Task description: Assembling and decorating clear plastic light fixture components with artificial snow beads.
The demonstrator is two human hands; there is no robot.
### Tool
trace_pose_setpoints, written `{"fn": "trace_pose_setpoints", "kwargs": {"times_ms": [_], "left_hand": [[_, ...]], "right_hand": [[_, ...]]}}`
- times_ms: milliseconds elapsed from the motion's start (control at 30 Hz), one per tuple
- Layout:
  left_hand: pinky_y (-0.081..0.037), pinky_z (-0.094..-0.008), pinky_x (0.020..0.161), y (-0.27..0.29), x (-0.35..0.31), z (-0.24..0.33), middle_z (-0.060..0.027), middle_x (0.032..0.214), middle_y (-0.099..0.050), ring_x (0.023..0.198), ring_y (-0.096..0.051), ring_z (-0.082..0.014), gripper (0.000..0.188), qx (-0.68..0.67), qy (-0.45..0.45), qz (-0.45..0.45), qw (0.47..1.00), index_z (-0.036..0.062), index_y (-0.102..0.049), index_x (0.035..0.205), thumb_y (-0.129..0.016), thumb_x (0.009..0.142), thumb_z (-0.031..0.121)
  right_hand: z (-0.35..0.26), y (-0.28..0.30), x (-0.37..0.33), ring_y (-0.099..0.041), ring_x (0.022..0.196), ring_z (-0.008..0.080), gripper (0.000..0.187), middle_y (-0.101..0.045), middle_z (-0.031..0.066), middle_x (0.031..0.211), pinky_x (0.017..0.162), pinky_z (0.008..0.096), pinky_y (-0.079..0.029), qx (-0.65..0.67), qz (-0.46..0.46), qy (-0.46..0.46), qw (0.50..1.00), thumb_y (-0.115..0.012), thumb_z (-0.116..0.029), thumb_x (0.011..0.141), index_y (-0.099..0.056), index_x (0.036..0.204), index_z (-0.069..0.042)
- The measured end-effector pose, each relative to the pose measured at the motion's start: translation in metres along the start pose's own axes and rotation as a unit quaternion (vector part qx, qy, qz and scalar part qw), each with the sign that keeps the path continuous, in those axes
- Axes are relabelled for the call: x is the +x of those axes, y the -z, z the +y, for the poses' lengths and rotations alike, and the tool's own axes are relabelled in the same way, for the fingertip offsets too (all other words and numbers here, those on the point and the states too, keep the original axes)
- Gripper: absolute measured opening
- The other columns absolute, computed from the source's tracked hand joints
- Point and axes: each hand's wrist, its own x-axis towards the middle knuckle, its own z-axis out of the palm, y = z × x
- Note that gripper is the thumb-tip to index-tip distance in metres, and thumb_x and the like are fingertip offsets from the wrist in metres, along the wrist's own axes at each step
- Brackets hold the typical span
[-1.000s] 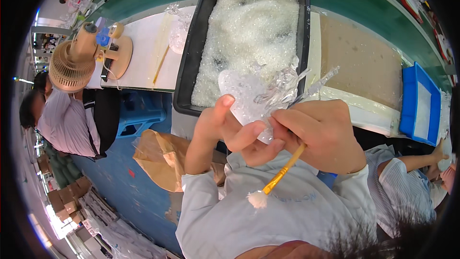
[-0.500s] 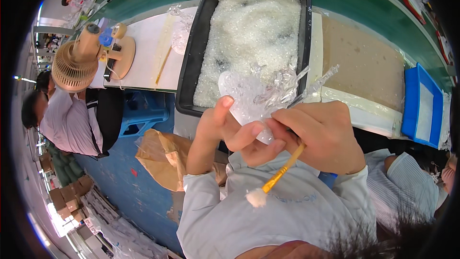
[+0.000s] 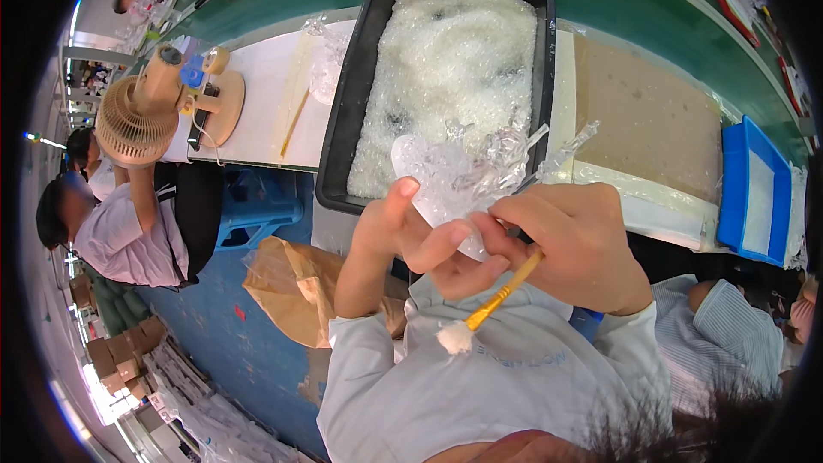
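Note:
My left hand (image 3: 429,249) has its fingers curled around a frosted, translucent plastic piece (image 3: 429,167) with crinkled clear leaf-like parts on its far side. I cannot make out exactly what the piece is. A small paintbrush (image 3: 490,307) sticks out below my right hand (image 3: 579,244), its pale bristles pointing down toward my shirt. That hand grips the brush, and its thumb and fingertip also pinch at the near end of the plastic piece. Just beyond both hands lies a black tray (image 3: 550,60) filled with clear, glittery flakes (image 3: 459,60).
At left a beige fan (image 3: 137,120) stands on the white tabletop, near crumpled clear plastic (image 3: 326,69). A brown board (image 3: 647,111) and a blue tray (image 3: 747,240) lie to the right. Below are a brown paper bag (image 3: 296,287) and a blue stool (image 3: 257,206). People sit on both sides.
My hands hold nearly the same pose on the plastic piece and the brush. The brush tip has shifted slightly up and left. The person at left has raised an arm toward the fan.

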Motion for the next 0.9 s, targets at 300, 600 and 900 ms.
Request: {"fn": "trace_pose_setpoints", "kwargs": {"times_ms": [300,600,900], "left_hand": [[-0.039,-0.0674,0.099,-0.002,0.002,-0.002,-0.0077,0.135,-0.029,0.125,-0.036,-0.0384,0.056,-0.011,0.013,0.008,1.000,0.0301,-0.039,0.128,-0.067,0.079,0.028],[-0.039,-0.0705,0.094,0.008,0.009,-0.006,-0.0040,0.137,-0.029,0.123,-0.035,-0.0417,0.051,-0.071,0.089,0.035,0.993,0.0351,-0.045,0.125,-0.065,0.078,0.034],[-0.028,-0.0755,0.102,-0.007,0.031,0.004,-0.0193,0.136,-0.035,0.125,-0.039,-0.0428,0.060,-0.215,0.193,0.216,0.933,0.0290,-0.048,0.123,-0.064,0.067,0.047]], "right_hand": [[-0.002,-0.001,0.003,-0.058,0.049,0.0206,0.017,-0.058,0.0038,0.059,0.043,0.0296,-0.042,-0.002,0.032,0.011,0.999,-0.075,-0.001,0.068,-0.061,0.075,-0.006],[0.002,0.006,-0.014,-0.051,0.050,0.0160,0.016,-0.061,0.0126,0.072,0.044,0.0252,-0.038,0.177,0.205,-0.107,0.957,-0.056,-0.015,0.089,-0.060,0.082,-0.002],[0.056,-0.031,-0.014,-0.057,0.071,0.0209,0.036,-0.055,0.0150,0.086,0.058,0.0295,-0.050,0.578,0.295,-0.014,0.760,-0.049,-0.038,0.099,-0.050,0.089,-0.004]]}}
